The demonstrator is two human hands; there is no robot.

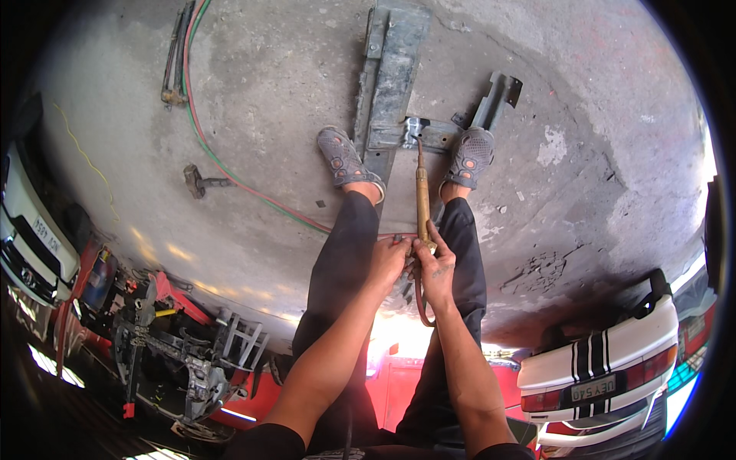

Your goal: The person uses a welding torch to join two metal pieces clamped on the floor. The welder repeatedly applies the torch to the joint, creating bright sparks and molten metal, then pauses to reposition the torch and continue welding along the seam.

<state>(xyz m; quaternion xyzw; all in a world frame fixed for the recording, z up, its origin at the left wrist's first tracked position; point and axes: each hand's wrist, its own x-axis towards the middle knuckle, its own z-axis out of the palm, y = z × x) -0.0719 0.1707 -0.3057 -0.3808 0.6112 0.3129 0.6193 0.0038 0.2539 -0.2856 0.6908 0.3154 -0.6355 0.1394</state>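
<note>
A brass gas torch (422, 201) points away from me, its thin bent tip at the grey metal frame piece (395, 84) on the floor. My right hand (437, 272) is closed round the rear of the torch handle. With pinched fingers, my left hand (388, 263) grips the valve end of the same torch. A small reddish bit shows at its fingertips, too small to name. A red and green twin hose (230, 173) curves in from the upper left to the torch. Near the tip, a shorter bracket (441, 135) crosses between my shoes; I cannot make out a flame.
A hammer (201, 182) lies on the concrete to the left. Farther off are dark metal bars (175, 65), and another metal channel (494, 103) lies by my right shoe. A white car with black stripes (590, 368) stands lower right; car parts (184, 353) are heaped lower left.
</note>
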